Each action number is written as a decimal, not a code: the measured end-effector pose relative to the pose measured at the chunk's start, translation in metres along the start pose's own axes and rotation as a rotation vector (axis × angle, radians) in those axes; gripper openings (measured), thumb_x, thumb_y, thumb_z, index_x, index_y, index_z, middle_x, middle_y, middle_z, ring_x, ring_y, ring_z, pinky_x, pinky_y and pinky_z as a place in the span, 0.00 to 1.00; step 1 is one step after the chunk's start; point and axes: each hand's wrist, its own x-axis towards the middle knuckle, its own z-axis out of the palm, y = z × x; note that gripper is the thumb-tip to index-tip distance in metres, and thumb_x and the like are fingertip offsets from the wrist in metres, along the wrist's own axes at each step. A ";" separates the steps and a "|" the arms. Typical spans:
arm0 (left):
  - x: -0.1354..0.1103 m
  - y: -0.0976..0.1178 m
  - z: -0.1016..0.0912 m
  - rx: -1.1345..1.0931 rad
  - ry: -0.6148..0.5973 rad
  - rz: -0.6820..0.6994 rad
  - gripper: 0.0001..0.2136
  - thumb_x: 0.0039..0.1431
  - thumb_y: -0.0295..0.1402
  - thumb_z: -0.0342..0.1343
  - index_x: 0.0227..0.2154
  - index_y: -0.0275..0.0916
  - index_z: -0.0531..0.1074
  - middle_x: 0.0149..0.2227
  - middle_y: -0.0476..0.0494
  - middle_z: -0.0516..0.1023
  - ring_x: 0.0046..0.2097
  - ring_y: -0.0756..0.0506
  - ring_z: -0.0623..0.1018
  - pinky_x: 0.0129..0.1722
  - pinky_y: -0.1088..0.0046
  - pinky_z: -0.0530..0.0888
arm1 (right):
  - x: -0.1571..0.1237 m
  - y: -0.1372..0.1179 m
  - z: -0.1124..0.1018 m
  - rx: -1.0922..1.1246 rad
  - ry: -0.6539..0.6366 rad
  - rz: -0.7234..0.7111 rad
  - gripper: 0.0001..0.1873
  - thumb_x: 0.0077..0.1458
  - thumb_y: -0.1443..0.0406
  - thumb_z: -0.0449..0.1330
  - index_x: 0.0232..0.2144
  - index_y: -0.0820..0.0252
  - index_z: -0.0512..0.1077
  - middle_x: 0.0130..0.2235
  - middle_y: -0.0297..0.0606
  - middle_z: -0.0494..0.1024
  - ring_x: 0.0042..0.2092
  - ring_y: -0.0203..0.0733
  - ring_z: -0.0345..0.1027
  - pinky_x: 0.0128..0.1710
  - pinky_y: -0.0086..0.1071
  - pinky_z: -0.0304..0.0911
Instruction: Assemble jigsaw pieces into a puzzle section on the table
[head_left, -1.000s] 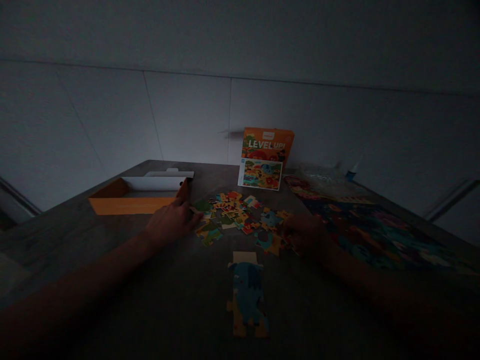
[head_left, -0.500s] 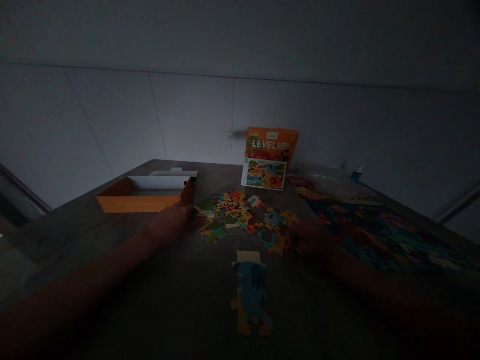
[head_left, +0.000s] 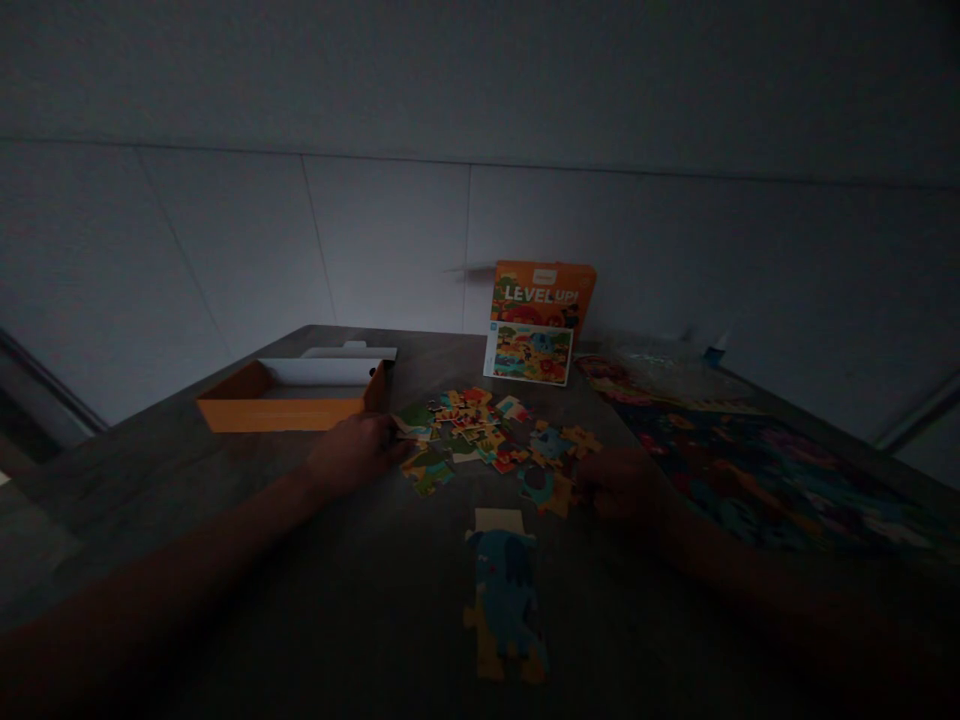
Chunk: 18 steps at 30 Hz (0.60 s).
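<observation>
My left hand (head_left: 358,450) is closed at the left edge of a loose heap of puzzle pieces (head_left: 469,415), its fingertips on a green and pale puzzle piece (head_left: 417,432). On the heap's right side, my right hand (head_left: 619,484) rests with curled fingers close to a yellow and teal piece (head_left: 553,492). Shadow hides whatever its fingertips may hold. Nearer to me, between my forearms, lie joined pieces showing a blue elephant (head_left: 506,595), with a pale blank-looking piece (head_left: 499,519) at their top edge.
An open orange box (head_left: 289,415) stands at the left. Behind the heap, an orange "LEVEL UP!" box (head_left: 546,280) stands upright with a picture card (head_left: 529,353) before it. A colourful assembled puzzle (head_left: 757,460) and clear plastic wrapping (head_left: 660,368) lie at the right.
My left hand has shifted slightly right, towards the heap. My right hand stays nearly in place. The whole view has moved a little downward in the picture.
</observation>
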 end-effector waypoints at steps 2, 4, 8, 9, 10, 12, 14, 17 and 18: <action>0.001 -0.001 0.000 -0.015 -0.001 -0.017 0.18 0.64 0.48 0.49 0.39 0.38 0.75 0.38 0.39 0.81 0.37 0.41 0.80 0.31 0.70 0.69 | -0.002 0.001 0.004 0.011 0.017 0.017 0.12 0.38 0.75 0.49 0.17 0.59 0.69 0.19 0.33 0.72 0.22 0.35 0.67 0.25 0.27 0.54; 0.001 0.000 0.000 -0.035 -0.003 -0.035 0.18 0.63 0.48 0.50 0.40 0.38 0.74 0.38 0.39 0.81 0.38 0.42 0.80 0.31 0.71 0.69 | -0.003 0.003 0.007 0.011 0.002 0.017 0.12 0.38 0.76 0.50 0.17 0.59 0.70 0.19 0.33 0.73 0.22 0.35 0.67 0.25 0.27 0.54; 0.001 0.003 0.000 -0.065 -0.008 -0.054 0.17 0.62 0.48 0.51 0.38 0.38 0.73 0.39 0.38 0.81 0.39 0.40 0.80 0.33 0.70 0.71 | -0.002 0.005 0.006 -0.027 -0.050 0.018 0.12 0.39 0.76 0.51 0.18 0.58 0.71 0.20 0.33 0.74 0.23 0.35 0.68 0.26 0.27 0.55; 0.000 0.004 0.000 -0.064 -0.004 -0.064 0.18 0.62 0.48 0.51 0.38 0.37 0.73 0.39 0.37 0.81 0.39 0.40 0.80 0.33 0.69 0.71 | -0.001 0.004 0.004 -0.028 -0.058 0.016 0.12 0.39 0.76 0.51 0.18 0.58 0.71 0.20 0.33 0.74 0.23 0.36 0.68 0.26 0.27 0.55; 0.000 0.005 0.000 -0.058 0.003 -0.078 0.18 0.62 0.49 0.50 0.38 0.37 0.72 0.39 0.37 0.81 0.39 0.39 0.80 0.33 0.68 0.72 | 0.000 0.004 0.003 -0.024 -0.066 0.014 0.12 0.39 0.76 0.51 0.18 0.59 0.71 0.20 0.33 0.74 0.23 0.36 0.68 0.26 0.27 0.55; 0.001 0.007 0.001 -0.030 0.023 -0.104 0.20 0.62 0.50 0.50 0.40 0.36 0.72 0.39 0.35 0.81 0.39 0.38 0.80 0.34 0.66 0.72 | 0.001 0.002 0.000 -0.015 -0.085 -0.004 0.12 0.39 0.76 0.50 0.19 0.59 0.71 0.21 0.33 0.74 0.23 0.35 0.68 0.26 0.26 0.56; 0.001 0.007 0.002 -0.006 0.035 -0.110 0.21 0.62 0.51 0.49 0.44 0.36 0.71 0.40 0.34 0.81 0.40 0.37 0.81 0.34 0.65 0.73 | 0.002 0.001 -0.002 -0.015 -0.089 -0.029 0.12 0.39 0.76 0.50 0.19 0.59 0.71 0.21 0.33 0.74 0.23 0.35 0.69 0.26 0.26 0.56; 0.002 0.006 0.003 0.003 0.028 -0.096 0.23 0.63 0.51 0.48 0.46 0.37 0.71 0.40 0.34 0.80 0.41 0.36 0.81 0.35 0.64 0.73 | 0.002 0.000 -0.004 -0.015 -0.080 -0.040 0.12 0.39 0.76 0.50 0.19 0.59 0.70 0.21 0.34 0.75 0.23 0.36 0.69 0.26 0.27 0.57; 0.002 0.006 0.003 0.003 0.028 -0.096 0.23 0.63 0.52 0.48 0.46 0.37 0.71 0.40 0.34 0.80 0.41 0.36 0.81 0.36 0.64 0.73 | 0.002 0.000 -0.004 -0.017 -0.078 -0.035 0.12 0.39 0.76 0.50 0.19 0.59 0.71 0.21 0.34 0.75 0.24 0.36 0.69 0.26 0.27 0.57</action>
